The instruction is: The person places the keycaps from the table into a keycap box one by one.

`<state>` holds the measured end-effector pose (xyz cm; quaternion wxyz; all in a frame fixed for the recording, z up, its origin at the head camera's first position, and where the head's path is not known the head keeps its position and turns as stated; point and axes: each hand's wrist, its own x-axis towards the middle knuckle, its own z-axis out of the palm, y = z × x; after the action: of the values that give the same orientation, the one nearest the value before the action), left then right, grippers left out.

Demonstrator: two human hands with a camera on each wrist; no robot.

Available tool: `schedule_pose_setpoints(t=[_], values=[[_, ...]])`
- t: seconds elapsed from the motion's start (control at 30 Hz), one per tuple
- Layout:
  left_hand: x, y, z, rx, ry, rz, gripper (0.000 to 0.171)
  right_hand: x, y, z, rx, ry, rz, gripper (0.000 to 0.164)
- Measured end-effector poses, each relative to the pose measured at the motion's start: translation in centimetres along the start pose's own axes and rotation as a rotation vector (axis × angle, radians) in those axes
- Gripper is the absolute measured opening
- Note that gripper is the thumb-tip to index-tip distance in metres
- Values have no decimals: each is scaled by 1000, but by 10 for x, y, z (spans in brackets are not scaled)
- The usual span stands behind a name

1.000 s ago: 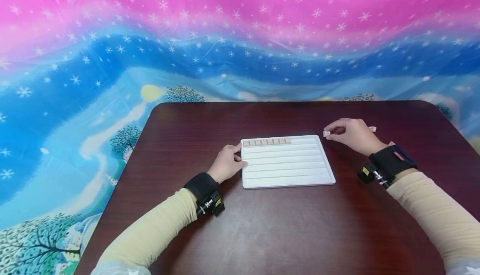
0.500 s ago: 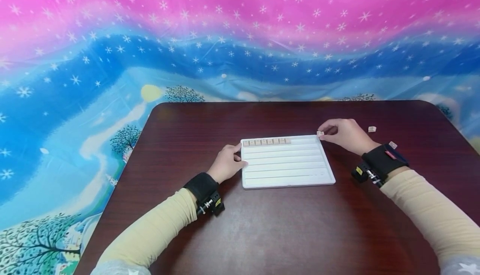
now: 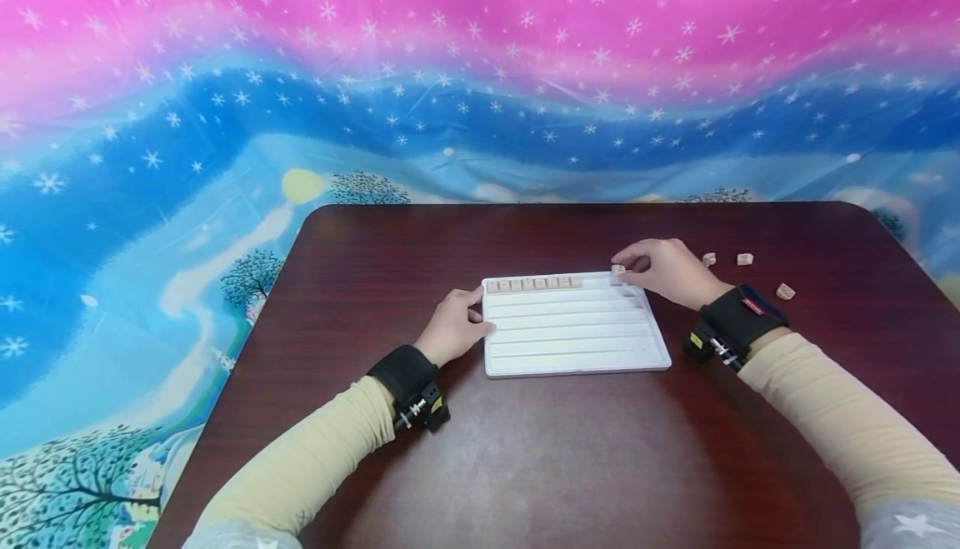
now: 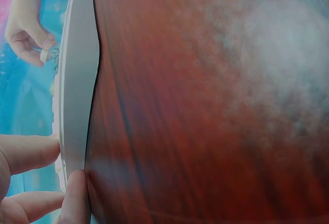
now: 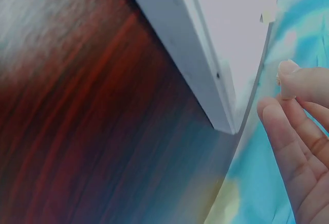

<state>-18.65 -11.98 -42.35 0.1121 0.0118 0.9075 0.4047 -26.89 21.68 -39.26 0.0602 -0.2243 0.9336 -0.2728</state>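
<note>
A white ridged tray [image 3: 573, 334] lies on the dark wooden table. Along its far ridge, from the left corner, runs a row of several beige keycaps [image 3: 533, 283] with small dark marks. My left hand [image 3: 452, 328] holds the tray's left edge, fingers near the far corner and thumb lower down; the left wrist view has the fingertips [image 4: 46, 149] against the rim. Over the tray's far right corner, my right hand [image 3: 671, 272] pinches one keycap [image 3: 617, 271] between thumb and fingers. In the right wrist view that keycap [image 5: 287, 89] is mostly covered by the fingertips.
Three loose keycaps lie on the table at the right: one just behind the right hand [image 3: 708, 259], another keycap [image 3: 744, 259] beside it, and a third keycap [image 3: 785, 291] nearer the wrist strap. A patterned cloth [image 3: 480, 116] hangs behind the table's far edge.
My right hand has moved left with the pinched keycap, from beside the tray to over its far right corner, uncovering loose keycaps behind it. My left hand and the tray have stayed put.
</note>
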Motion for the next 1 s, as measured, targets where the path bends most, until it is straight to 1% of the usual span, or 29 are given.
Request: schedule_pose_setpoints(t=[0.27, 0.63, 0.8, 1.0], values=[[-1, 0, 0, 3, 3, -1, 70, 6, -7, 6, -13, -25, -15, 24], [-2, 0, -1, -8, -2, -6, 70, 16, -19, 14, 2, -74, 17, 20], [-1, -1, -1, -17, -2, -13, 71, 21, -23, 17, -5, -82, -6, 19], [1, -1, -2, -17, -4, -7, 71, 24, -27, 19, -16, -118, -26, 18]])
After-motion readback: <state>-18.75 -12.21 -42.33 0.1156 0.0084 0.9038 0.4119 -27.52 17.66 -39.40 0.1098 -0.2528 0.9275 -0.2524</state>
